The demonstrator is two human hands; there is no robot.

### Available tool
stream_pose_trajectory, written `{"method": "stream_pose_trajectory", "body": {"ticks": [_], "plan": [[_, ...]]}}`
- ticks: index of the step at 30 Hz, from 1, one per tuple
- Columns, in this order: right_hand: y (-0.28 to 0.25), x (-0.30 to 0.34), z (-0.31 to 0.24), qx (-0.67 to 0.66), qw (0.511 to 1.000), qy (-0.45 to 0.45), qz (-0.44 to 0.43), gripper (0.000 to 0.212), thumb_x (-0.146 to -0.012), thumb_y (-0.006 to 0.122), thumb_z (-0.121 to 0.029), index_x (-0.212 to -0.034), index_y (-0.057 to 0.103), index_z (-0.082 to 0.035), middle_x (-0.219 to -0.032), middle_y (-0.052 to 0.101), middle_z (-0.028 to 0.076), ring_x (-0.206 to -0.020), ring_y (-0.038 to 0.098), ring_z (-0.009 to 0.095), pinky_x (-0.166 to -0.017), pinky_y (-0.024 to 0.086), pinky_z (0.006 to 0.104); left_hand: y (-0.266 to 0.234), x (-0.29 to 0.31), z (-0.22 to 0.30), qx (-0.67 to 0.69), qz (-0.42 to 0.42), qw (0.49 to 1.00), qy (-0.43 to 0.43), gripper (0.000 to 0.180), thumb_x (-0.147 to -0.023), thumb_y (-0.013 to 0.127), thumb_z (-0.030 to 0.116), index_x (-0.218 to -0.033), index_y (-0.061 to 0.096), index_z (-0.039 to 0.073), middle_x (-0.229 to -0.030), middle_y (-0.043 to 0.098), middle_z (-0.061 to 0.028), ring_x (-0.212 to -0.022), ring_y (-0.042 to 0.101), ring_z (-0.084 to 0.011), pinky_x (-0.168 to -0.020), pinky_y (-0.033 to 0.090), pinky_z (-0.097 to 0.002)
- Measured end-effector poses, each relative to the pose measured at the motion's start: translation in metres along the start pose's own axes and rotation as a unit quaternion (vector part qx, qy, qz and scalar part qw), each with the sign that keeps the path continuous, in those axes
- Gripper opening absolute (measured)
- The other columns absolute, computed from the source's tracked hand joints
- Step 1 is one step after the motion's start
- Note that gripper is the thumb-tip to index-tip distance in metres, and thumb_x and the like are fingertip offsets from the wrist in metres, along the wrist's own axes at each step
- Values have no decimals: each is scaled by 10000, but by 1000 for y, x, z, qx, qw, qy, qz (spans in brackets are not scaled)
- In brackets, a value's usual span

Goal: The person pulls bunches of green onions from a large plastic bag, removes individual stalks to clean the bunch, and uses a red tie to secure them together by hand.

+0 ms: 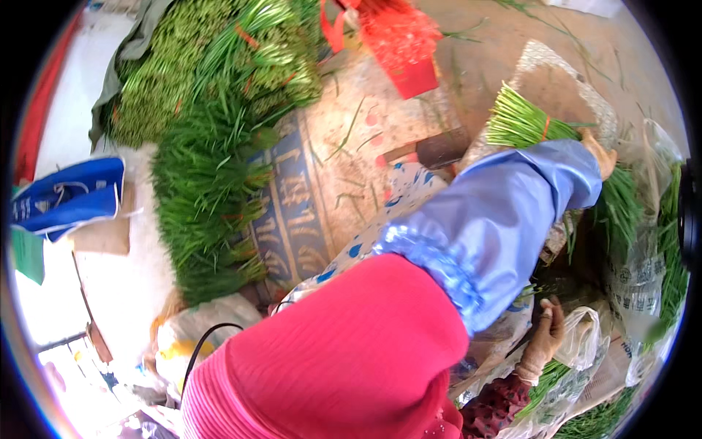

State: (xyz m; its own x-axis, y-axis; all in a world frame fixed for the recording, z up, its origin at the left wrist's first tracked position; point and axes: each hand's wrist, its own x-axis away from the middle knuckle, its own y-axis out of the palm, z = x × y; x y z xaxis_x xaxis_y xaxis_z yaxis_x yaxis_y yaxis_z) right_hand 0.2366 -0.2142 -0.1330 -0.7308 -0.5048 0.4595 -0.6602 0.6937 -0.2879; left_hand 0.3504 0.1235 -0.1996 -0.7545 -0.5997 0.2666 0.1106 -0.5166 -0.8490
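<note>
At the upper right, my left hand [601, 155] is closed around a bunch of garlic chives [523, 121]. An orange band ties the bunch, its pale cut ends point left, and dark leaves hang down past my hand. A shiny blue sleeve cover [497, 212] over a pink sleeve runs along this arm. Lower down, my right hand [545, 333] comes out of a dark red patterned sleeve. Its fingers are bent together beside clear plastic bags [581, 340]; what they hold, if anything, is too small to make out.
Stacked chive bunches [208, 183] fill the left side on a printed sack [292, 212]. A red plastic bag [406, 51] lies at the top, a wooden-handled cleaver-like tool [442, 150] below it. A blue bag [69, 194] stands far left. More chives [669, 256] lie in plastic at right.
</note>
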Motion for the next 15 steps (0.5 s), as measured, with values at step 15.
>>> {"method": "stream_pose_trajectory", "body": {"ticks": [15], "plan": [[159, -34, -222, -96, 899, -277, -325, 442, -935, 548, -202, -1327, 470, -11, -1341, 459, 129, -1143, 536, 234, -863, 481, 315, -179, 278, -164, 615, 384, 656, 208, 556, -688, 747, 93, -1191, 539, -18, -1071, 673, -92, -978, 647, -171, -903, 508, -294]]}}
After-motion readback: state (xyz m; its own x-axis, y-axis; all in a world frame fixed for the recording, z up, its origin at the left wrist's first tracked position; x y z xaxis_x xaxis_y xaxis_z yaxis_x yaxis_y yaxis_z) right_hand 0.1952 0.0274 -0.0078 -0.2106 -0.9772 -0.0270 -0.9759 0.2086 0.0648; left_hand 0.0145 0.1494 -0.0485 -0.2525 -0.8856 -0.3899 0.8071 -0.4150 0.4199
